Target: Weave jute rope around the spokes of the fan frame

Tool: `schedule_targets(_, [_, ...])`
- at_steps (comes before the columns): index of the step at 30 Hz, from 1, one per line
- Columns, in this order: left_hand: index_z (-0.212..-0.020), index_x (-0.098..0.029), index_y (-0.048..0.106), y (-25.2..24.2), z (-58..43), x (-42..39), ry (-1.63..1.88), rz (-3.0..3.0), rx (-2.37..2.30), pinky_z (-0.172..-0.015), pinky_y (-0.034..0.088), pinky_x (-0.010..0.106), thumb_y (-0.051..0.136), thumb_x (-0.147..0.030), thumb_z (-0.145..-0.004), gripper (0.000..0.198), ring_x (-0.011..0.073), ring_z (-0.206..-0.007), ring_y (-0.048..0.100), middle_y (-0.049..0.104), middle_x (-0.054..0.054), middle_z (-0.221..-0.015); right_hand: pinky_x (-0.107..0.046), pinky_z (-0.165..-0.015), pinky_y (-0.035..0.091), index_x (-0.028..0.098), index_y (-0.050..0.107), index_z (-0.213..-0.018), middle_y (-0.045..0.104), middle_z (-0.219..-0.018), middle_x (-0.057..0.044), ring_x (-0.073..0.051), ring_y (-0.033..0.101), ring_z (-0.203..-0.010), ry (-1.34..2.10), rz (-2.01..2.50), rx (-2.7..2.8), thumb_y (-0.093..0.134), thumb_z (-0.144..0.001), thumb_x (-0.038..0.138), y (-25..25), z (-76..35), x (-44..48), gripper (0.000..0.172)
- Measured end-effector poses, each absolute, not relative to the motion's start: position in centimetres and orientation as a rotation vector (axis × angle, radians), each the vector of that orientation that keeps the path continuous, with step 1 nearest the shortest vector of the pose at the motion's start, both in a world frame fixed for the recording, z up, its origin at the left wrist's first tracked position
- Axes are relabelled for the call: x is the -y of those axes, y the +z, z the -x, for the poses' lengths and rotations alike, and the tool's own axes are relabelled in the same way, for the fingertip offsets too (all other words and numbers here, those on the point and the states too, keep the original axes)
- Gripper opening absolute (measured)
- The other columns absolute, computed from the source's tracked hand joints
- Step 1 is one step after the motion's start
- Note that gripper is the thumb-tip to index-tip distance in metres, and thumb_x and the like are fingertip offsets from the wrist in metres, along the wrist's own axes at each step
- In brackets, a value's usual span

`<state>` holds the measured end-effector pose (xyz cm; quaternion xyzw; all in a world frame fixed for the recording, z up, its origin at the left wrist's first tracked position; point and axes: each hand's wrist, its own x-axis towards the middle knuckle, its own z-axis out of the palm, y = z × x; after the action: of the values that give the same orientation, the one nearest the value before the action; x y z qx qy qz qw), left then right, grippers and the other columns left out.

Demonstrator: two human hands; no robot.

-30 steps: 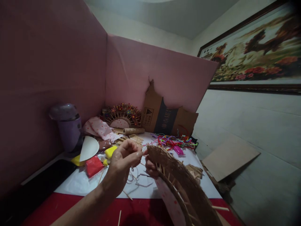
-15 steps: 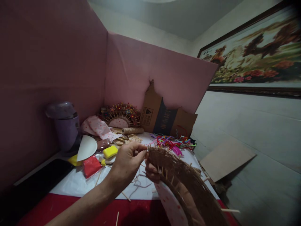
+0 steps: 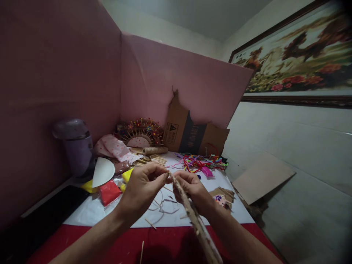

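Both hands meet at the far end of a brown woven twine fan (image 3: 194, 217), now seen edge-on as a narrow strip running toward me. My left hand (image 3: 141, 190) pinches at the strip's tip with thumb and forefinger; whatever fine strand lies between them is too small to make out. Closed around the right side near the tip, my right hand (image 3: 196, 190) holds the fan. Its sticks and flat face are mostly hidden from this angle. Beneath the hands, thin pale strips (image 3: 167, 211) lie on the white sheet (image 3: 132, 216).
A finished-looking beaded fan (image 3: 140, 136) and cut cardboard (image 3: 177, 128) stand at the back. Coloured pipe cleaners (image 3: 198, 161) lie right of centre. Left are a red clay packet (image 3: 110, 192), a white half-disc (image 3: 103, 172), a purple cup (image 3: 78, 150) and a dark phone-like slab (image 3: 59, 205).
The fan has turned from showing its broad woven side to edge-on. My right hand, mostly hidden behind it before, is now in plain view. My left hand stays at its tip.
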<state>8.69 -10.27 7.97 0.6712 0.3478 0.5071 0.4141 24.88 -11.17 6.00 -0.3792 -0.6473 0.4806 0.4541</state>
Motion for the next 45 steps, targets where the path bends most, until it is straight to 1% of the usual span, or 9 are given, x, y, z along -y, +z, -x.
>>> schedule_targets(2, [-0.066, -0.013, 0.064, 8.3, -8.0, 10.5, 1.219, -1.594, -0.803, -0.045, 0.032, 0.020, 0.061, -0.025, -0.068, 0.012, 0.0089, -0.051, 0.044, 0.057, 0.001, -0.059, -0.021, -0.050, 0.033, 0.012, 0.060, -0.077, 0.049, -0.060, 0.002, -0.007, 0.042, -0.052, 1.183, 0.960, 1.604, 0.054, -0.078, 0.042, 6.7, -24.7, 11.6, 0.030])
schedule_targets(6, [-0.072, -0.013, 0.067, 8.0, -6.7, 10.5, 1.088, -1.479, -0.729, -0.040, 0.024, 0.019, 0.064, -0.025, -0.065, 0.014, 0.0058, -0.044, 0.034, 0.049, -0.002, -0.051, -0.021, -0.048, 0.030, 0.014, 0.061, -0.078, 0.047, -0.059, 0.003, -0.008, 0.038, -0.052, 0.991, 1.065, 1.751, 0.054, -0.078, 0.040, 7.9, -24.7, 12.7, 0.028])
schedule_targets(11, [-0.074, -0.012, 0.067, 6.7, -5.8, 10.6, 0.960, -1.358, -0.676, -0.039, 0.019, 0.019, 0.065, -0.025, -0.063, 0.016, 0.0044, -0.040, 0.031, 0.044, -0.004, -0.044, -0.022, -0.053, 0.032, 0.014, 0.063, -0.081, 0.051, -0.061, 0.001, -0.009, 0.043, -0.056, 0.518, 1.120, 2.103, 0.049, -0.083, 0.034, 8.3, -25.2, 13.9, 0.024])
schedule_targets(15, [-0.070, -0.012, 0.065, 6.1, -5.5, 11.2, 0.890, -1.258, -0.629, -0.040, 0.017, 0.020, 0.059, -0.022, -0.068, 0.012, 0.0046, -0.038, 0.030, 0.043, -0.004, -0.039, -0.023, -0.057, 0.034, 0.015, 0.062, -0.086, 0.058, -0.066, -0.001, -0.009, 0.047, -0.058, 0.199, 1.129, 2.252, 0.047, -0.084, 0.032, 8.3, -24.9, 14.9, 0.023])
schedule_targets(21, [-0.069, -0.011, 0.066, 5.2, -5.2, 12.2, 0.912, -1.240, -0.728, -0.039, 0.019, 0.019, 0.062, -0.025, -0.066, 0.015, 0.0052, -0.038, 0.033, 0.046, -0.003, -0.041, -0.025, -0.063, 0.035, 0.015, 0.060, -0.092, 0.062, -0.079, -0.005, -0.012, 0.054, -0.071, -0.051, 1.190, 2.313, 0.041, -0.087, 0.028, 7.5, -23.9, 16.1, 0.023])
schedule_targets(24, [-0.071, -0.013, 0.067, 5.2, -5.1, 12.4, 0.959, -1.415, -0.854, -0.038, 0.025, 0.019, 0.062, -0.023, -0.064, 0.013, 0.0065, -0.037, 0.035, 0.044, -0.005, -0.039, -0.025, -0.062, 0.034, 0.015, 0.059, -0.090, 0.062, -0.078, -0.005, -0.013, 0.054, -0.070, -0.102, 1.243, 2.333, 0.039, -0.088, 0.030, 7.1, -23.7, 16.4, 0.025])
schedule_targets(30, [-0.068, -0.017, 0.068, 6.1, -4.7, 12.7, 1.090, -2.087, -1.042, -0.054, 0.040, 0.025, 0.055, -0.016, -0.067, 0.014, 0.0151, -0.062, 0.056, 0.064, 0.004, -0.067, -0.026, -0.054, 0.025, 0.017, 0.057, -0.085, 0.059, -0.071, -0.003, -0.011, 0.048, -0.057, -0.298, 1.372, 2.406, 0.038, -0.088, 0.031, 7.3, -23.4, 16.6, 0.024])
schedule_targets(39, [-0.073, -0.022, 0.067, 6.6, -4.4, 12.8, 0.840, -2.792, -1.252, -0.059, 0.037, 0.028, 0.047, -0.015, -0.073, 0.021, 0.0183, -0.067, 0.057, 0.064, 0.005, -0.075, -0.029, -0.049, 0.014, 0.019, 0.054, -0.081, 0.058, -0.069, -0.001, -0.009, 0.041, -0.052, -0.437, 1.402, 2.453, 0.035, -0.089, 0.034, 7.3, -23.1, 16.7, 0.026])
schedule_targets(45, [-0.074, -0.021, 0.063, 6.8, -4.5, 13.3, 0.725, -2.949, -1.446, -0.052, 0.031, 0.029, 0.042, -0.022, -0.078, 0.021, 0.0193, -0.061, 0.056, 0.063, 0.006, -0.076, -0.030, -0.049, 0.013, 0.018, 0.053, -0.079, 0.058, -0.067, -0.002, -0.011, 0.041, -0.051, -0.488, 1.444, 2.447, 0.040, -0.087, 0.030, 7.1, -22.6, 16.6, 0.020])
